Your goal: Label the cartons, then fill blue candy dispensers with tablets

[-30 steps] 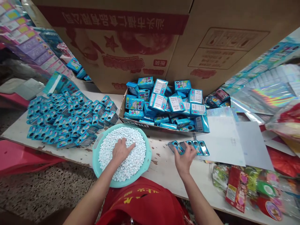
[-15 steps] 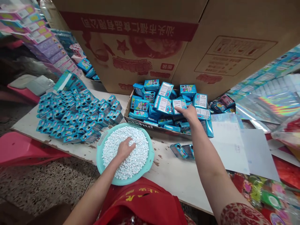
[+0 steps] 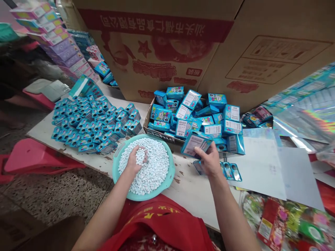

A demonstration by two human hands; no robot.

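My left hand [image 3: 136, 158] is in the teal basin [image 3: 117, 181], palm up, fingers curled round a heap of small white candies. More white candies [image 3: 157, 164] fill the basin around it. My right hand [image 3: 209, 158] grips a small blue box [image 3: 195, 143] between thumb and fingers, just in front of the cardboard tray [image 3: 164, 137] full of blue boxes [image 3: 161, 113]. Below and beside my right hand, several blue boxes [image 3: 231, 170] stand on the table, partly hidden by it.
Many blue boxes [image 3: 86, 122] stand grouped on the table [image 3: 193, 198] at left. A large carton [image 3: 167, 45] rises behind the tray. White sheets [image 3: 264, 164] and colourful packets [image 3: 280, 219] lie at right. A pink stool [image 3: 34, 157] stands at lower left.
My right hand has come back from the tray with a blue box. My left hand has turned up and closed round candies. The view has shifted slightly.
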